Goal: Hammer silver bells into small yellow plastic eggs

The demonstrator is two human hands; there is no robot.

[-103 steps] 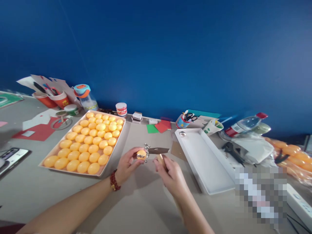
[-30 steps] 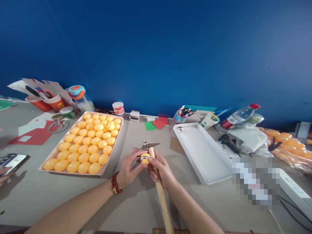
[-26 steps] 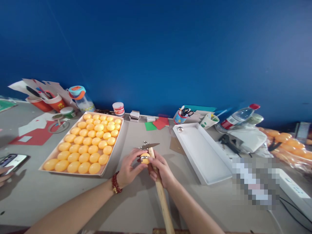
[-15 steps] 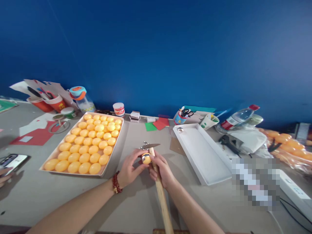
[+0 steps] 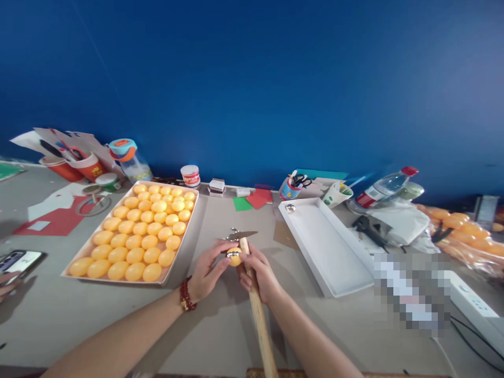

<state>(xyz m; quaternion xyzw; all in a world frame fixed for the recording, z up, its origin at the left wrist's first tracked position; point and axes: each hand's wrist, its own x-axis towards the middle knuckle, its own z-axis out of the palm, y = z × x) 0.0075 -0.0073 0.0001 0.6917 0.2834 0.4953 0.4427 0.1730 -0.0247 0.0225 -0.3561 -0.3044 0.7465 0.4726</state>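
Observation:
My left hand (image 5: 207, 270), with a red bead bracelet at the wrist, pinches an orange ping-pong ball (image 5: 235, 259) from the left. A shiny silver band runs across the ball's upper part. The fingers of my right hand (image 5: 258, 273) wrap a long wooden stick (image 5: 260, 320), and its fingertips touch the ball's right side. Just beyond the stick's far end is a dark, pointed, blade-like piece (image 5: 247, 234); I cannot tell whether it is joined to the stick. Small silver bits (image 5: 233, 231) lie by it.
Left stands a shallow box (image 5: 169, 277) full of orange balls. To the right, a white tray (image 5: 334, 252) holds one silver ball (image 5: 290, 208). A pen cup (image 5: 290, 191), bottle (image 5: 388, 186) and power strip (image 5: 474, 299) sit farther right. Another person's hand (image 5: 8, 283) is at a phone (image 5: 24, 261).
The ball has turned between my fingers, so its silver part now shows as a band across it. Both hands keep their hold, and the view has shifted slightly.

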